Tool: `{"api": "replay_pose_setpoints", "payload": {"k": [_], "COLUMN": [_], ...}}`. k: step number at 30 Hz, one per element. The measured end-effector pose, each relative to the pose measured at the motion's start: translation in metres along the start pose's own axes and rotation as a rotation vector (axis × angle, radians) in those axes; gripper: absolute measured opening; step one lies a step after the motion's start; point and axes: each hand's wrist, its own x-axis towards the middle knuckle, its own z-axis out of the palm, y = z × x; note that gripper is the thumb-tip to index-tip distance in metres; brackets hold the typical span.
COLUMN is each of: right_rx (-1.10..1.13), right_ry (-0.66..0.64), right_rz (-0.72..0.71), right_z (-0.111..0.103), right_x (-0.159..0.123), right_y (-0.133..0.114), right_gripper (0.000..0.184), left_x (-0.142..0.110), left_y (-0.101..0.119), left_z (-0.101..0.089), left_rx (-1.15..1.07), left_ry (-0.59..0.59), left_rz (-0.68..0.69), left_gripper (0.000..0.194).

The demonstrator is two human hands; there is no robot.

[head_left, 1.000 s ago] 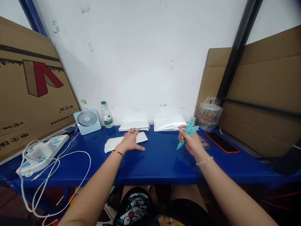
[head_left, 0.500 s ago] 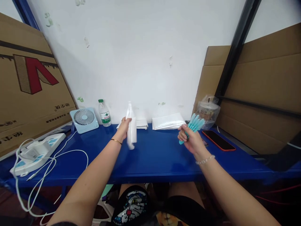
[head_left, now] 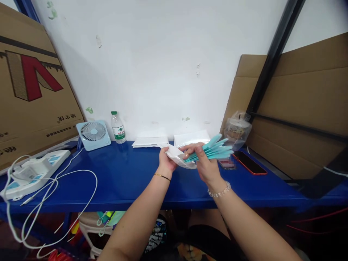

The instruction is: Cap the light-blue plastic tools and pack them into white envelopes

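Observation:
My left hand (head_left: pixel 166 161) grips a small white plastic bag (head_left: pixel 178 156) above the blue table (head_left: pixel 130 177). My right hand (head_left: pixel 202 163) holds a fanned bundle of several teal sticks (head_left: pixel 213 149), their near ends at the mouth of the bag. Both hands meet in the air over the table's middle. Two flat stacks of white bags lie against the wall, one on the left (head_left: pixel 150 141) and one on the right (head_left: pixel 190 138).
A small blue fan (head_left: pixel 92 133) and a water bottle (head_left: pixel 118 127) stand at the back left. A white power strip (head_left: pixel 32 172) with loose cables lies at the far left. A red-cased phone (head_left: pixel 249 162) and a clear bagged cup (head_left: pixel 237 131) sit at the right. Cardboard lines both sides.
My left hand lifted the white bag off the table and carried it right. My right hand brought the teal sticks left to meet the bag.

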Motion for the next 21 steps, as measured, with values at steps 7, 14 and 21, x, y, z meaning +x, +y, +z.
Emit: {"api": "replay_pose_setpoints", "payload": {"k": [7, 14, 21], "right_rx": [-0.334, -0.358, -0.361], "right_ry": [-0.353, -0.568, -0.662], "right_rz": [0.124, 0.331, 0.305], "right_z": [-0.011, -0.018, -0.015], "right_x": [0.030, 0.071, 0.083], "right_y": [0.001, -0.016, -0.017], "right_gripper": [0.021, 0.023, 0.033], "left_x": [-0.004, 0.000, 0.002], "left_y": [-0.014, -0.014, -0.007], "left_z": [0.011, 0.028, 0.030], "left_rx": [-0.159, -0.326, -0.322], "left_ry": [0.037, -0.046, -0.022], "left_rz": [0.013, 0.018, -0.001], "left_gripper": [0.040, 0.042, 0.038]}}
